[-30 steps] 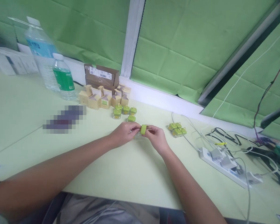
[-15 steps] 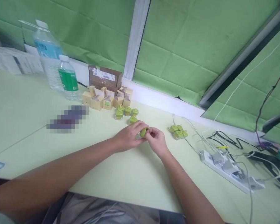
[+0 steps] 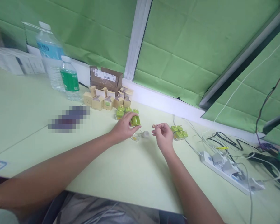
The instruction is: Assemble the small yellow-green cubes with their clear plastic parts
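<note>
Left hand [image 3: 122,128] grip closed on green cap [image 3: 135,120], thumb + fingers pinching it, held just above desk [image 3: 121,174]. Right hand [image 3: 163,135] lifted off desk, thumb + index pinched at fingertips [image 3: 154,126]; something tiny may sit between them, too small to tell. Other fingers loosely curled.

Between the two grips, on desk: clear plastic base [image 3: 135,137] just below/right of left grip, not touched, and small grey round piece [image 3: 145,134] beside it, closer to right grip. Both apart from cap.

Just behind left grip: cluster of green-capped items [image 3: 121,112], near the cap hand, some partly hidden by it. Further back, row of small tan boxes [image 3: 106,100], w/ brown carton [image 3: 106,77] behind them at wall edge.

Just right of right grip: second group of green items [image 3: 178,132], nearly touching the hand's far side. White cable runs past them to power strip [image 3: 226,168], well right of right grip, w/ tangle of wires beyond.

Far left of left grip: small bottle w/ green label [image 3: 70,79], big water bottle [image 3: 49,57] behind it. Pixelated patch on desk btw bottles and left forearm.
</note>
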### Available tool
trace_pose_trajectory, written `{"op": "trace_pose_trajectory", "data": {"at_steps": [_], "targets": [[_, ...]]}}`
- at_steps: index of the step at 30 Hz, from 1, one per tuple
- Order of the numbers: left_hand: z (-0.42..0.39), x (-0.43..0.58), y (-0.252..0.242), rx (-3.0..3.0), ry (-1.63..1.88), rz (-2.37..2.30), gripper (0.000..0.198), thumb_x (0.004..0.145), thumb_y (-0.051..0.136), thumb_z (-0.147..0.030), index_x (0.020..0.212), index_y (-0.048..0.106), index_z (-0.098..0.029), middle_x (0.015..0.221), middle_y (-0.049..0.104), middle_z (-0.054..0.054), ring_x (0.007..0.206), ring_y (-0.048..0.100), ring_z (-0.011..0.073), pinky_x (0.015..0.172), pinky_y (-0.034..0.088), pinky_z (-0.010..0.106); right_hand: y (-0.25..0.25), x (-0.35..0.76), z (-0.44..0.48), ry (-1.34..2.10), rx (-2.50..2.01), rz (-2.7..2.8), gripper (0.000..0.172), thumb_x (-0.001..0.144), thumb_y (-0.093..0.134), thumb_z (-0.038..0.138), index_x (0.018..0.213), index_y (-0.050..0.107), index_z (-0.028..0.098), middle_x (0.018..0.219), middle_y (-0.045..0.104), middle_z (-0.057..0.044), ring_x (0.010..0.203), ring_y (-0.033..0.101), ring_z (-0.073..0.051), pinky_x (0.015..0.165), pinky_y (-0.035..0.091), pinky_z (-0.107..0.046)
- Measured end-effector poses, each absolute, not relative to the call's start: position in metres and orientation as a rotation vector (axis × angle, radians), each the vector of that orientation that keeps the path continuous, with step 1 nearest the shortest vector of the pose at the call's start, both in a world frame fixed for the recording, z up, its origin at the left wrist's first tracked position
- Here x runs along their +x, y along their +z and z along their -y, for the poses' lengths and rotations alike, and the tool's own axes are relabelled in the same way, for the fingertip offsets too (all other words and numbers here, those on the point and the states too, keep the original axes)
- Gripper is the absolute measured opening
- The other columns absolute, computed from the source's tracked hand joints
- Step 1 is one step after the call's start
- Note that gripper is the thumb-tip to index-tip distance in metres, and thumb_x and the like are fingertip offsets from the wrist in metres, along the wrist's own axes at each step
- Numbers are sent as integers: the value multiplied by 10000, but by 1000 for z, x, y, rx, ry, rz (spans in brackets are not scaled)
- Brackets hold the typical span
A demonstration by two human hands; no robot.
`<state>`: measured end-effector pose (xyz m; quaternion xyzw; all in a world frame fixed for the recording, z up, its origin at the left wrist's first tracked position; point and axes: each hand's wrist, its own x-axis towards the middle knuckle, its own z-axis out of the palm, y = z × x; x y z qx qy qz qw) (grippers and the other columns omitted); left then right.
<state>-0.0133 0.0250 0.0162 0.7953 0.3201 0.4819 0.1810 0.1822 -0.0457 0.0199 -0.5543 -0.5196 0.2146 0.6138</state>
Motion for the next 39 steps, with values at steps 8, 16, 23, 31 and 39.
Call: {"op": "trace_pose_trajectory", "data": {"at_steps": [8,16,23,31,39], "targets": [[-38,-12,10,2023,1409,-1021,424,794,713,-288,1173,545,-195,1100,640,67,901,652,190,783,572,316,18,182,49,211,-1502,1718,59,819,578,253,854,613,220,809,698,-3,676,641,-163,649,478,-271],[-40,-13,10,2067,1246,-1198,400,748,712,-274,1116,582,-186,927,677,40,739,642,188,715,534,329,17,184,50,145,-1594,1933,62,819,641,187,805,699,205,901,658,-33,724,594,-154,720,445,-278],[-41,-13,6,2116,1179,-1175,382,754,676,-252,1121,585,-193,898,681,35,737,636,202,711,525,348,19,182,53,163,-1636,1998,83,831,652,171,844,723,212,894,607,-25,710,570,-144,725,430,-272],[-42,-21,7,2320,1043,-1121,392,738,625,-218,1127,574,-207,1149,650,89,954,639,265,802,532,383,19,182,53,160,-1692,2055,87,828,645,163,804,710,214,824,591,-18,733,575,-157,702,396,-262],[-46,-28,7,2459,863,-1093,226,747,579,-237,972,597,-221,1034,673,60,925,634,272,769,491,360,17,181,53,155,-1706,2099,99,835,624,166,757,669,208,799,597,-19,728,570,-154,669,369,-249]]}}
